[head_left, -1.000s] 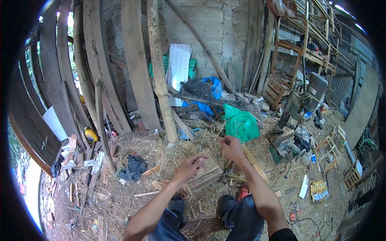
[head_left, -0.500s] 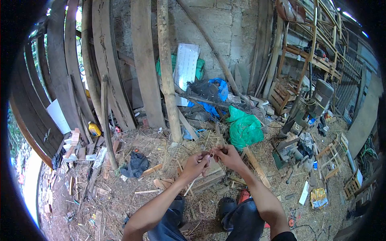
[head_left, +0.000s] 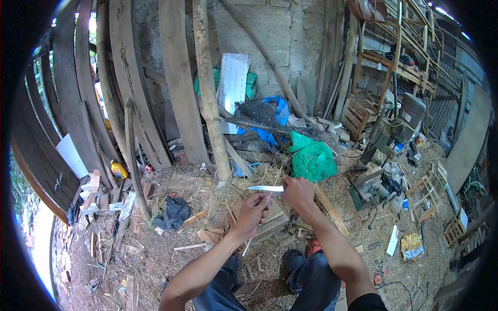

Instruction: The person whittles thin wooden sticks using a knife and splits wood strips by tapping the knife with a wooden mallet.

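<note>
My right hand (head_left: 298,193) is closed around the handle of a knife (head_left: 265,188), its bright blade pointing left. Just below the blade, my left hand (head_left: 251,213) pinches a thin pale wooden stick (head_left: 246,247), whose lower end sticks out under the palm. The blade passes close over the left fingertips; whether it touches the stick cannot be made out. Behind and below the hands, a wooden block (head_left: 272,224) lies on the straw-covered ground. The knife's handle is hidden inside the right fist.
A green plastic bag (head_left: 314,161) lies beyond my hands, beside a wooden post (head_left: 210,103). Black plastic (head_left: 176,212) and a yellow bottle (head_left: 119,169) are on the left. Machinery (head_left: 410,122) and a small wooden frame (head_left: 428,199) stand right. Straw and wood scraps cover the floor.
Half a second ago both hands were together at the fingertips. Now the right hand is a fist with the knife blade plainly visible, and the left hand has shifted slightly down and left.
</note>
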A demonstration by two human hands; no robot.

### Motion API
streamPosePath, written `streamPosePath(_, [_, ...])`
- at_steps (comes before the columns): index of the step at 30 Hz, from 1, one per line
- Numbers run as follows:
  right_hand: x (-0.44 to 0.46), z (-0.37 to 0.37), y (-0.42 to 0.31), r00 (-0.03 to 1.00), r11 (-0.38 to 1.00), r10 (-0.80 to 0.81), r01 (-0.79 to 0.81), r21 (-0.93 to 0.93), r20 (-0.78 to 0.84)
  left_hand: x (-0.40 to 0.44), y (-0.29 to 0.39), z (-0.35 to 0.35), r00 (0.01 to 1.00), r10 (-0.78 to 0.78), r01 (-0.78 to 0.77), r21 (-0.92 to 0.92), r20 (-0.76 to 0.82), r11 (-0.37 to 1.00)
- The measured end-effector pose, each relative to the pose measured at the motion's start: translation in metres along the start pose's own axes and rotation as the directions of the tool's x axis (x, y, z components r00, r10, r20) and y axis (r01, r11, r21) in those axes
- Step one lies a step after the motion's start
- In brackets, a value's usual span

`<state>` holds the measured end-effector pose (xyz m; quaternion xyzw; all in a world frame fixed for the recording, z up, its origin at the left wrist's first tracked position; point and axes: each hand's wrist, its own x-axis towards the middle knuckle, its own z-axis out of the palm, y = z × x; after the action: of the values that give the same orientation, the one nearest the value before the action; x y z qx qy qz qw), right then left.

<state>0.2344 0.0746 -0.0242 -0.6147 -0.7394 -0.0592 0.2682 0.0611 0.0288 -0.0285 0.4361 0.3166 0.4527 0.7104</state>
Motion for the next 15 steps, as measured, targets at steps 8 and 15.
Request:
streamPosePath(8, [0.002, 0.008, 0.022, 0.980, 0.974, 0.184, -0.173, -0.145, 0.069, -0.002, -0.006, 0.006, 0.992, -0.123, 0.127, 0.094, -0.042, 0.987])
streamPosePath(15, [-0.003, -0.002, 0.097, 0.751, 0.760, 0.650, -0.640, -0.111, 0.119, -0.022, 0.010, -0.007, 0.983, -0.160, 0.177, 0.231, -0.093, 0.957])
